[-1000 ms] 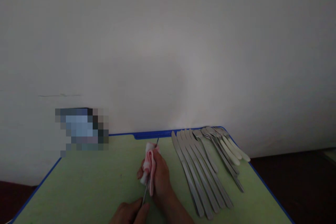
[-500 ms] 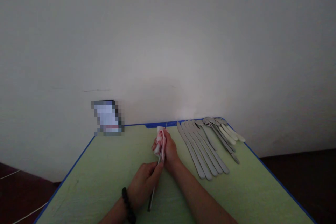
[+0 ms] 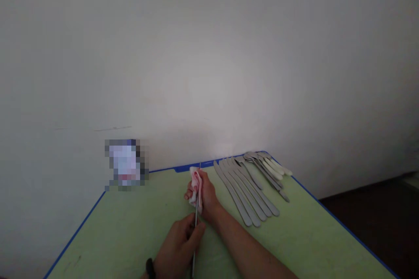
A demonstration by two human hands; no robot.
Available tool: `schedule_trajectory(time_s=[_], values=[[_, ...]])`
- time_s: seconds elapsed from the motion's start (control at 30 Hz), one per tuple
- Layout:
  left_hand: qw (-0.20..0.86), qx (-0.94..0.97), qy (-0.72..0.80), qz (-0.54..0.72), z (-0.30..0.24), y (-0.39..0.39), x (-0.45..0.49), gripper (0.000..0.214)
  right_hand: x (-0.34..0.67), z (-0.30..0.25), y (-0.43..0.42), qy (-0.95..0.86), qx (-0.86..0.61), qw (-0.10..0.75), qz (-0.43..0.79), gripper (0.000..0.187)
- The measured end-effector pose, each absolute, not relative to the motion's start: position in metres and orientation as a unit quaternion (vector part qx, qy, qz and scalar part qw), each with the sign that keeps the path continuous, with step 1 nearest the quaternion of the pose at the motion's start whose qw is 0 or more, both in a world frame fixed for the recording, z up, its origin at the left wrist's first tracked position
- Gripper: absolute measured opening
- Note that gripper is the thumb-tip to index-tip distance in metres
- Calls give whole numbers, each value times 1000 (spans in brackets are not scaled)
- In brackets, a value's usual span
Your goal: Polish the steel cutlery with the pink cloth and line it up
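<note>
My left hand is closed around the lower part of a thin metal table knife, seen nearly edge-on. Below the fingers its handle runs toward the bottom of the view. A folded white and pink cloth wraps the knife's upper part, and my right hand is closed around that cloth. Just past the cloth, the knife's thin tip shows. To the right of my right hand, several table knives lie side by side on the green table.
Beyond the knife row lie spoons and other metal cutlery, partly overlapping. Several white-handled pieces are at the table's back right corner. A blurred-out upright object stands at the back left. A pale wall rises behind the blue table edge.
The view has shifted, so the table sits lower and slightly left. The knife now points more straight away from me. Both hands keep their hold.
</note>
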State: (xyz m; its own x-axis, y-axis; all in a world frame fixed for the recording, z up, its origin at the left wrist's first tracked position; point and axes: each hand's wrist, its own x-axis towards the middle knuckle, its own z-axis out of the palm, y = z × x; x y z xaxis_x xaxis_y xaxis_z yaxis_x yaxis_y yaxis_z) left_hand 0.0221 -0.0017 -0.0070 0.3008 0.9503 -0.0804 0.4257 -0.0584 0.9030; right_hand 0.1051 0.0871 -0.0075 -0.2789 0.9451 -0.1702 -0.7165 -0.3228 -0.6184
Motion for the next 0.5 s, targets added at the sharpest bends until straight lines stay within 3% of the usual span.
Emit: schedule_trajectory(time_s=[0.27, 0.5], values=[[474, 655, 536, 242, -8, 2, 18, 55, 104, -14, 84, -297, -304, 462, 778, 35], [476, 653, 526, 265, -5, 2, 19, 51, 104, -12, 88, -239, -273, 494, 790, 34]])
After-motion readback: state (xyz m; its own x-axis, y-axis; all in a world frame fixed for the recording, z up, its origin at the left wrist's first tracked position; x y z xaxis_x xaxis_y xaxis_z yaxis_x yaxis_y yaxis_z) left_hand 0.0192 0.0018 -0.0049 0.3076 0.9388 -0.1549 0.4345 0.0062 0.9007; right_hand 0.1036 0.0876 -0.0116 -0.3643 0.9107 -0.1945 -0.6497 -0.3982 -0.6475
